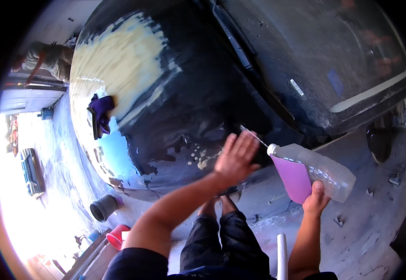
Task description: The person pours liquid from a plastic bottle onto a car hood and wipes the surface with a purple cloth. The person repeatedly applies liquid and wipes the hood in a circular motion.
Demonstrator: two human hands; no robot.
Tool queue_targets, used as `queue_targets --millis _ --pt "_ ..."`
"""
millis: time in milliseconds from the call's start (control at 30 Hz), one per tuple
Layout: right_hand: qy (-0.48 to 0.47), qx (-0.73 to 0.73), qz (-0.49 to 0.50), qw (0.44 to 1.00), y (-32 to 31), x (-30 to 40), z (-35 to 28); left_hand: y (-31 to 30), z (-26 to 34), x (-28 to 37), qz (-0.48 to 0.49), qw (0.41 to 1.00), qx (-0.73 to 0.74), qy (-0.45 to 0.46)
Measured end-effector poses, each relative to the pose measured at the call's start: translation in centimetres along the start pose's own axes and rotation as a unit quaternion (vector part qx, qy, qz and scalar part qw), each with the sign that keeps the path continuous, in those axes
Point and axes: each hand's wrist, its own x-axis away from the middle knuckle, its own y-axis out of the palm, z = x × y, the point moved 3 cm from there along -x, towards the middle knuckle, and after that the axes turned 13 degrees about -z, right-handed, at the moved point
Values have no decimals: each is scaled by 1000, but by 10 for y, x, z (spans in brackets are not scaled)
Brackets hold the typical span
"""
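Observation:
My right hand [315, 199] grips a clear plastic bottle [329, 171] together with a flat pink sheet [292, 178], perhaps sandpaper. The bottle lies tilted with its white cap [273, 149] towards the car, and a thin stream of liquid runs from it onto the panel. My left hand [238, 155], blurred and holding nothing, is spread over the dark wet hood [196, 115] of a car, just left of the cap. Whether its palm touches the surface cannot be told. A broad patch of pale yellowish filler [126, 59] covers the hood's far left. A purple cloth [102, 110] lies beside it with a dark flat object.
The windshield [294, 45] is at upper right. Another person [48, 59] bends over at far left. A black bucket [104, 208] and a red bucket [117, 236] stand on the floor at lower left. A car grille [32, 171] lies further left, and small debris is scattered at right.

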Motion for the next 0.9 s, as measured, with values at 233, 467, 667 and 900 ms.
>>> queue_targets --millis 233,467,667,900 --pt "-37 73 1 997 -21 7 -7 -16 59 -100 -4 996 -83 16" --pt "-21 46 -10 999 -21 29 4 -55 -69 -104 141 969 -102 -177" --pt "-43 68 -40 996 -8 36 2 -77 -209 -22 210 893 -50 -396" --pt "-63 135 -21 989 -18 56 12 -27 -98 -3 93 932 -45 -348"
